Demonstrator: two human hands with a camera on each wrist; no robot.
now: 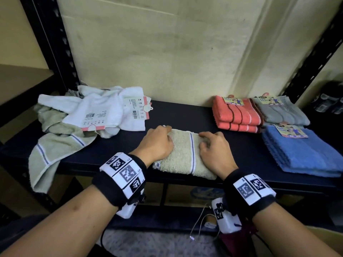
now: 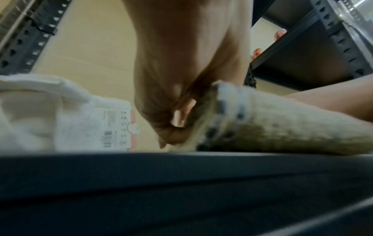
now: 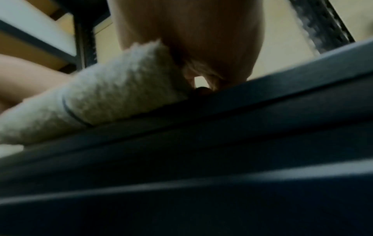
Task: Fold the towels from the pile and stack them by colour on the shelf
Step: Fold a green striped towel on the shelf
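Observation:
A folded pale green towel (image 1: pixel 182 154) with a thin blue stripe lies in the middle of the dark shelf (image 1: pixel 185 114), near its front edge. My left hand (image 1: pixel 157 143) grips its left side with curled fingers. In the left wrist view the left hand (image 2: pixel 177 124) pinches the edge of the green towel (image 2: pixel 282 127). My right hand (image 1: pixel 213 149) holds the towel's right side, fingers bent over the top. In the right wrist view the right hand (image 3: pixel 201 63) sits at the end of the green towel (image 3: pixel 101 99), fingertips down by the shelf (image 3: pixel 242 143).
An unfolded pile of white towels (image 1: pixel 96 108) with card tags lies at the back left, and a green towel (image 1: pixel 53 151) hangs over the front edge. Folded stacks stand at right: coral (image 1: pixel 237 115), grey (image 1: pixel 284 112), blue (image 1: pixel 300 153). Black uprights (image 1: pixel 53 43) frame the shelf.

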